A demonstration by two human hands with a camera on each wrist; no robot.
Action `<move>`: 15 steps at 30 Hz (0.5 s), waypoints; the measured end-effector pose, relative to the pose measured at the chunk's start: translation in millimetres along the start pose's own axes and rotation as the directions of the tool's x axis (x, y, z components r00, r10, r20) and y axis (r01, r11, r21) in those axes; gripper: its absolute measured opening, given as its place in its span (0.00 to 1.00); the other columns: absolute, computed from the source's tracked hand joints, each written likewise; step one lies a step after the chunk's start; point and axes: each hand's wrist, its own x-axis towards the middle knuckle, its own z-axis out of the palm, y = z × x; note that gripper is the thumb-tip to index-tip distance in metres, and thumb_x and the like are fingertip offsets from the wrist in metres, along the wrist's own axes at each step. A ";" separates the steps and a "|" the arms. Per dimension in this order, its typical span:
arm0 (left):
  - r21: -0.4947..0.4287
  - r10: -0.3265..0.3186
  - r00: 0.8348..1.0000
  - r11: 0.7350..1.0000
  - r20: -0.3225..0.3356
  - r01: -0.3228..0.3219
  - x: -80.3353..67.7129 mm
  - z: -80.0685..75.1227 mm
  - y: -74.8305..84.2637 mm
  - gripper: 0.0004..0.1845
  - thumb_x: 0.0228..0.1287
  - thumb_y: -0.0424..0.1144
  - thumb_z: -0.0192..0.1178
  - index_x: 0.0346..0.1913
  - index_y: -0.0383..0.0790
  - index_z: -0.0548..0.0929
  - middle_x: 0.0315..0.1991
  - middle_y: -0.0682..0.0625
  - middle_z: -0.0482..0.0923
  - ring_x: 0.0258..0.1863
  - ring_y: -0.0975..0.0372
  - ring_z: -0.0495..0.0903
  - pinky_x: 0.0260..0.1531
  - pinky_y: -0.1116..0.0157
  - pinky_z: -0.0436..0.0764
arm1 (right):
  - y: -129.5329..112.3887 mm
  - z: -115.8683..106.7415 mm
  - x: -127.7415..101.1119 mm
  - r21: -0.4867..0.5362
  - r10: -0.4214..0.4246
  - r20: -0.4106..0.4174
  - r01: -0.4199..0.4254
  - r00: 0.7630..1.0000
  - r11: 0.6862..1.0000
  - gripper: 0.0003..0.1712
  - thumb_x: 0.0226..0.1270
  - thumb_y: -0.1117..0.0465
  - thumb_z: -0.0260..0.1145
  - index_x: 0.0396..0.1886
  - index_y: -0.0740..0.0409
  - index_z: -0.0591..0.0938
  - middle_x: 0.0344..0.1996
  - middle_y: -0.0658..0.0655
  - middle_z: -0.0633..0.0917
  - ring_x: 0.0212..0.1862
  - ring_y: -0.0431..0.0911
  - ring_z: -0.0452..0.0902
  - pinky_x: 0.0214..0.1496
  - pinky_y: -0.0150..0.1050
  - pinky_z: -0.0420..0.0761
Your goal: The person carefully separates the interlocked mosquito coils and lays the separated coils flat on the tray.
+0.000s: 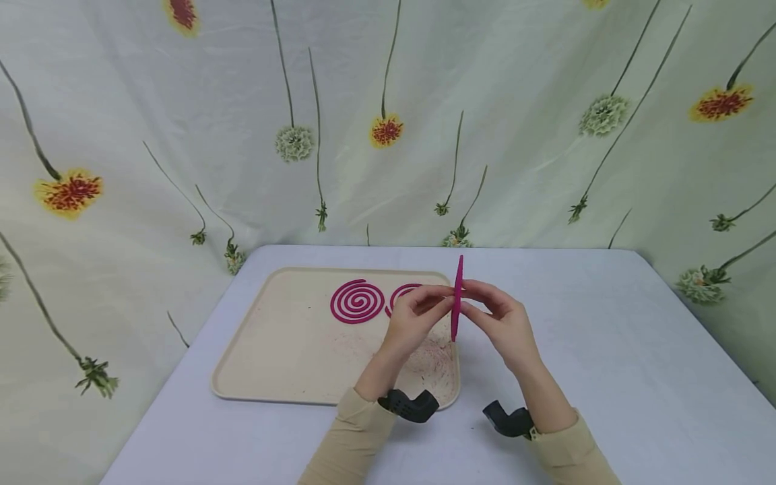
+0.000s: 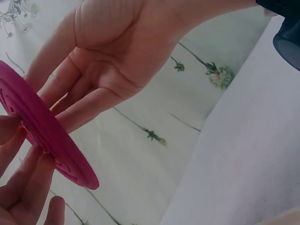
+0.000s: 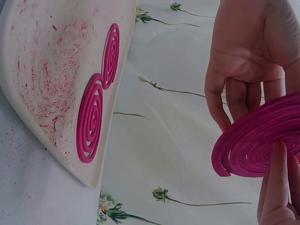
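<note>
Here, both hands' grip pinching pink coil (image 1: 457, 296) – beige tray (image 1: 273, 364), pale table (image 1: 606, 350), floral curtain (image 1: 485, 101) behind.

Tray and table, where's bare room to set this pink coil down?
The tray is bare along its left and front, though dusted pink near the left hand. Its back right is crowded with two coils. The table beyond the right hand is bare.

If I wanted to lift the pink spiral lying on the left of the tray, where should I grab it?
Probably the outer ring of the left spiral, pinched from above at its bare left edge. It lies flat on the tray, and its thin rings look fragile.
</note>
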 end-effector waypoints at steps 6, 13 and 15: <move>0.014 -0.008 1.000 1.000 -0.012 0.009 -0.9 3.9 0.3 0.14 0.63 0.31 0.60 0.50 0.31 0.81 0.46 0.39 0.79 0.44 0.55 0.79 0.47 0.66 0.79 | 3.7 -0.9 1.2 -0.014 0.042 -0.029 -0.042 0.999 0.999 0.21 0.62 0.64 0.66 0.55 0.63 0.78 0.52 0.57 0.79 0.57 0.45 0.72 0.51 0.34 0.78; 0.028 0.020 0.999 0.999 -0.030 -0.019 -1.9 5.7 -0.2 0.13 0.63 0.32 0.60 0.50 0.32 0.81 0.45 0.41 0.80 0.44 0.55 0.80 0.47 0.65 0.79 | 8.2 -2.3 1.8 -0.046 0.033 -0.003 -0.034 0.999 0.998 0.21 0.64 0.62 0.65 0.57 0.61 0.77 0.53 0.58 0.79 0.57 0.44 0.72 0.52 0.34 0.77; 0.030 0.027 0.999 0.999 -0.039 -0.026 -1.5 5.6 -1.3 0.13 0.63 0.33 0.61 0.50 0.32 0.81 0.45 0.41 0.80 0.44 0.55 0.80 0.46 0.65 0.80 | 9.0 -2.7 2.0 -0.045 0.028 0.008 -0.028 1.000 0.999 0.21 0.64 0.63 0.64 0.57 0.61 0.77 0.54 0.59 0.79 0.57 0.45 0.72 0.52 0.34 0.77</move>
